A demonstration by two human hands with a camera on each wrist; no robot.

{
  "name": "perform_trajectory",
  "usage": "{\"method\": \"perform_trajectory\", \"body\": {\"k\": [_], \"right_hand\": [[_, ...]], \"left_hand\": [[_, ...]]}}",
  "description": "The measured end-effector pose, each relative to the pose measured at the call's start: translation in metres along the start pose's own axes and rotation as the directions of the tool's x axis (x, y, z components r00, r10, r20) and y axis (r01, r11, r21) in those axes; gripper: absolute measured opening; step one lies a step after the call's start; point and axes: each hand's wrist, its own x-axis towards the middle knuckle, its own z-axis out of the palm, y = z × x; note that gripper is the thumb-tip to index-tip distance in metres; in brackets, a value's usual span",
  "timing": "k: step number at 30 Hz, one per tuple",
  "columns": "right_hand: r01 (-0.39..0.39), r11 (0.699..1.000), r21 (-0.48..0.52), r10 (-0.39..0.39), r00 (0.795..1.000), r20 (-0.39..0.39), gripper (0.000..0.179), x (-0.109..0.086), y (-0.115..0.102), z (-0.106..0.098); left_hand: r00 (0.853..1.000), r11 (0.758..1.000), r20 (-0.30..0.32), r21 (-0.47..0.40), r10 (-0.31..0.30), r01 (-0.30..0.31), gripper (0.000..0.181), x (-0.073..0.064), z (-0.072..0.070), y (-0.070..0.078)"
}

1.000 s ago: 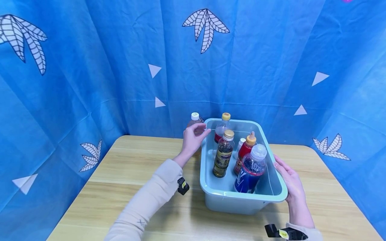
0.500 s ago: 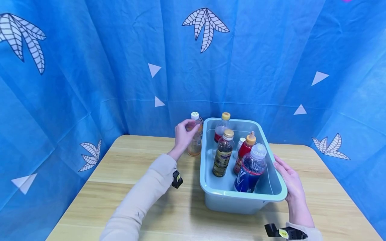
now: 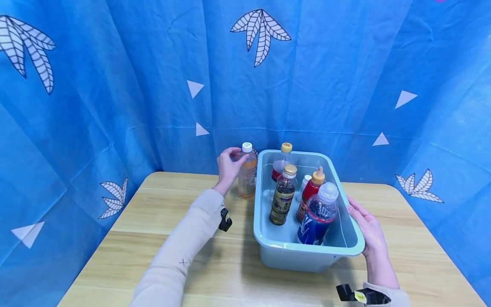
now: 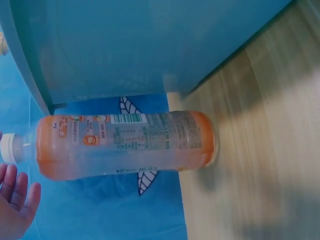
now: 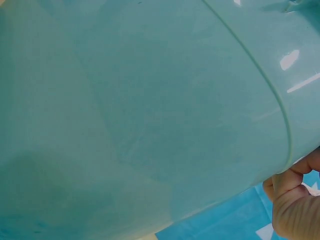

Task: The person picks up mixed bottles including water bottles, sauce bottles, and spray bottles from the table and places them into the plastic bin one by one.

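Note:
A clear bottle with an orange label and white cap stands upright on the table, just left of the light blue plastic bin. Beside that bottle's neck is my left hand, its fingers and thumb spread apart; in the left wrist view the fingers lie close to the cap, and contact cannot be made out. My right hand grips the bin's right rim, its fingers bent at the edge in the right wrist view. Inside the bin stand a gold-capped dark bottle and a large blue-labelled bottle.
Also in the bin are a yellow-capped bottle, a red squeeze bottle and a small white-capped bottle. A wooden table lies beneath everything. Blue patterned curtain hangs behind and at both sides.
My left hand has moved left from the bin's left rim, across the front of the orange-labelled bottle, to that bottle's left side. The right hand and bin have stayed put.

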Motion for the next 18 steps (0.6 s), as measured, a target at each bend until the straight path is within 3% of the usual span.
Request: {"method": "perform_trajectory", "body": {"k": [18], "right_hand": [[-0.003, 1.000, -0.011, 0.003, 1.000, 0.003, 0.063, -0.001, 0.000, 0.000]], "left_hand": [[0.997, 0.997, -0.002, 0.008, -0.073, 0.073, 0.037, 0.010, 0.012, -0.007]]}}
